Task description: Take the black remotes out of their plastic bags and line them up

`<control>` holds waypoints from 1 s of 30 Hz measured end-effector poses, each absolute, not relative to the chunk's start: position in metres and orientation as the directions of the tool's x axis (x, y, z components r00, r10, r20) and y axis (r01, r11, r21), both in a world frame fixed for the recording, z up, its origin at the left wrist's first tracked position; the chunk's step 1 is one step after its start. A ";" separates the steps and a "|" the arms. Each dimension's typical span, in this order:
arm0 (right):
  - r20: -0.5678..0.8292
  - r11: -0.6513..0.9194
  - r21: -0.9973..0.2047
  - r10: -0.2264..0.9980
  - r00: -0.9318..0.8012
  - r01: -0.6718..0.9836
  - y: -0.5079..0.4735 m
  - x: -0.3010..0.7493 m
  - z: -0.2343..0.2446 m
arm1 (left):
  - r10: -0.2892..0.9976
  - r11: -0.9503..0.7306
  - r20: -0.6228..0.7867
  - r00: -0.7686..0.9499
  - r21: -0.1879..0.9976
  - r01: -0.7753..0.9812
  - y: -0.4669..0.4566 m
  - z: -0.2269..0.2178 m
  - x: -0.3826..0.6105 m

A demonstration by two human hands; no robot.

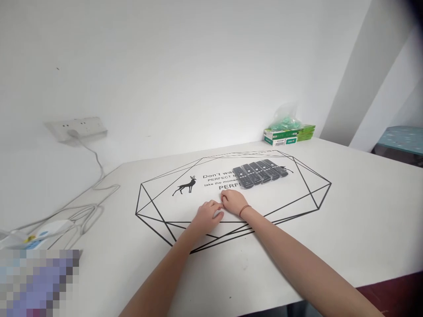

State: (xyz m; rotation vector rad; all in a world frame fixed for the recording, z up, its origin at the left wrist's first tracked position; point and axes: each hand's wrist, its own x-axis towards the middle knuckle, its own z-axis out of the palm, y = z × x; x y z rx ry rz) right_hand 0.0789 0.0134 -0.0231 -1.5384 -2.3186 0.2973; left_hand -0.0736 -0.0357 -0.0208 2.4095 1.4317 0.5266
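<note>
Several black remote controls point(260, 173) in clear plastic wrapping lie side by side on a printed white mat point(198, 207) with dark geometric lines, lettering and a deer. My left hand point(208, 215) rests low over the mat with loosely bent fingers, its thumb standing apart, and holds nothing. Beside it, my right hand point(234, 202) is curled into a loose fist, just in front of the nearest remotes and not touching them. The two hands meet or nearly meet at the fingertips. A thin reddish band circles the right wrist.
At the back right, green and white boxes point(280, 136) carry a clear plastic bag point(287, 119) with green contents. Grey cables point(89, 211) trail over the left side of the white table point(280, 273). A wall socket point(79, 127) holds a plug. The lower left corner is pixelated.
</note>
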 end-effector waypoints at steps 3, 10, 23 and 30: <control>0.169 0.395 -0.379 0.919 -0.357 0.837 0.012 0.079 -0.023 | 0.885 -0.461 0.156 0.439 0.422 0.780 -0.035 -0.020 -0.073; 0.271 0.315 -0.357 0.936 -0.226 0.879 0.021 0.097 -0.019 | 0.896 -0.433 0.161 0.414 0.525 0.733 -0.032 -0.024 -0.074; 0.296 -0.052 -0.460 0.932 0.208 0.887 0.041 0.135 -0.035 | 0.899 -0.421 0.166 0.405 0.580 0.697 -0.038 -0.019 -0.074; -0.220 -0.169 -0.888 0.973 -0.074 0.427 0.018 0.113 -0.010 | 0.960 -0.277 0.195 0.200 0.767 0.578 -0.037 -0.023 -0.071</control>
